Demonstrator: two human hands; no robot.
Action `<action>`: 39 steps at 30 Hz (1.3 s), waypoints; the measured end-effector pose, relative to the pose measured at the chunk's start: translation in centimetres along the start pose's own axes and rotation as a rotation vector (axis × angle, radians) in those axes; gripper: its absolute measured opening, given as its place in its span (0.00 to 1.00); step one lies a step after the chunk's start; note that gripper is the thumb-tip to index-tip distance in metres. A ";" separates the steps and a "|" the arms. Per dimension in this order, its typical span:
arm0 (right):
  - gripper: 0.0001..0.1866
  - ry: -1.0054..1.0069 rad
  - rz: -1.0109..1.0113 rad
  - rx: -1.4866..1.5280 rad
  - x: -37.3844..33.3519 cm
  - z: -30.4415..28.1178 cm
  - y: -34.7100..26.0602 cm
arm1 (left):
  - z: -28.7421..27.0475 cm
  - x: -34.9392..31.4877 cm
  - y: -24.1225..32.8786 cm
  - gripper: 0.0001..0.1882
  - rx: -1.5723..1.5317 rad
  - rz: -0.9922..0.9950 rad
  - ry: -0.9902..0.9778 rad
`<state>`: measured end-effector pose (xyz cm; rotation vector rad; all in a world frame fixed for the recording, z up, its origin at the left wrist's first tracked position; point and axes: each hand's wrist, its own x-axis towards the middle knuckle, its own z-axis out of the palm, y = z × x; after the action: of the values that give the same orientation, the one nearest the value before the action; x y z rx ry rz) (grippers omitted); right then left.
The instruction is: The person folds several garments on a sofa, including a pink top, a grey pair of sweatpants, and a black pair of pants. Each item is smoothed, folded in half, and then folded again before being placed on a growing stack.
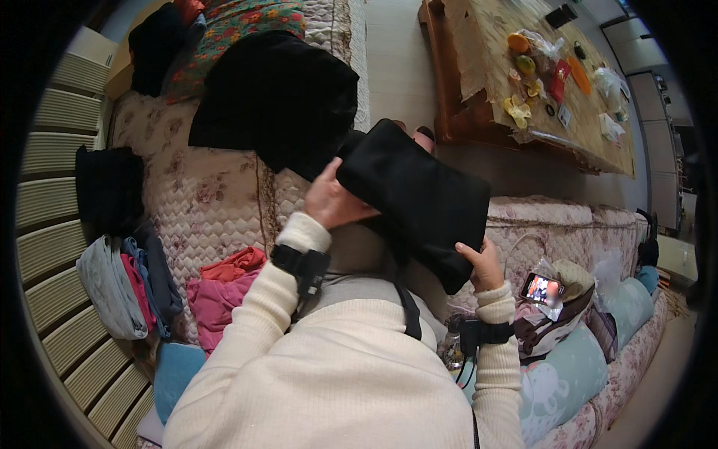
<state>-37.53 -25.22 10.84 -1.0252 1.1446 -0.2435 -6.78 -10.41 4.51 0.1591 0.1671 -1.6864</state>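
Between my hands is a folded black garment (419,194), a smooth flat bundle held slantwise over my lap; its exact kind I cannot make out. My left hand (334,198) grips its left end, with the fingers tucked underneath. At the lower right corner my right hand (482,263) pinches the edge, thumb on top. Just beyond my left hand, a larger black garment (277,97) lies spread on the quilted seat cover (187,168).
Folded clothes (112,288) lean along the slatted backrest (56,194) at left, by a pink garment (221,299). A low wooden table (479,67) with fruit and wrappers stands far right. To my right are a phone (542,290) and pale green cushions (565,382).
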 end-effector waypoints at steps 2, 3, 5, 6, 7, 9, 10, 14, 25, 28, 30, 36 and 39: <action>0.27 -0.041 -0.101 -0.018 -0.1 -0.7 0.6 | -0.1 -0.9 1.7 0.36 -0.040 -0.016 -0.037; 0.28 -0.046 -0.164 -0.011 -0.2 -0.9 0.7 | -0.1 -1.2 2.3 0.36 -0.007 -0.020 0.081; 0.34 -0.029 -0.206 -0.244 0.0 -0.9 0.3 | 0.2 -1.1 2.8 0.31 0.208 -0.017 0.236; 0.36 0.032 -0.277 -0.393 0.0 -0.6 0.0 | 0.5 -0.8 2.8 0.28 0.400 0.002 0.382; 0.38 0.107 -0.299 -0.570 0.0 -0.2 -0.5 | 0.9 -0.4 2.6 0.26 0.594 0.025 0.526; 0.42 0.345 -0.599 -0.831 0.8 1.5 -1.7 | 1.7 0.7 2.4 0.21 0.914 0.057 0.664; 0.40 0.311 -0.761 -0.843 1.1 2.4 -2.2 | 2.1 1.2 2.1 0.21 1.130 0.120 0.721; 0.31 0.109 -0.942 -1.299 3.3 9.7 -1.1 | 4.2 1.3 1.2 0.15 2.014 0.405 0.881; 0.26 0.137 -0.911 -1.397 6.0 8.1 1.4 | 1.7 8.9 -1.8 0.27 2.773 0.720 0.385; 0.28 0.315 -0.666 -1.254 5.7 7.2 2.2 | -1.3 7.0 -0.1 0.30 2.514 0.625 0.574; 0.29 0.314 -0.645 -1.215 5.4 6.3 2.7 | -2.1 5.1 0.7 0.30 2.393 0.577 0.594; 0.30 0.258 -0.076 -1.325 1.6 1.4 0.7 | 1.2 -0.9 0.8 0.29 2.798 0.350 0.753; 0.25 0.562 -0.827 -1.318 3.5 1.0 -0.7 | 5.0 1.2 2.3 0.26 3.185 0.449 0.927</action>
<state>-34.89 -27.24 9.20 -2.7345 1.2911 -0.4569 -4.69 -12.85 9.11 -2.5248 1.6413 -0.3461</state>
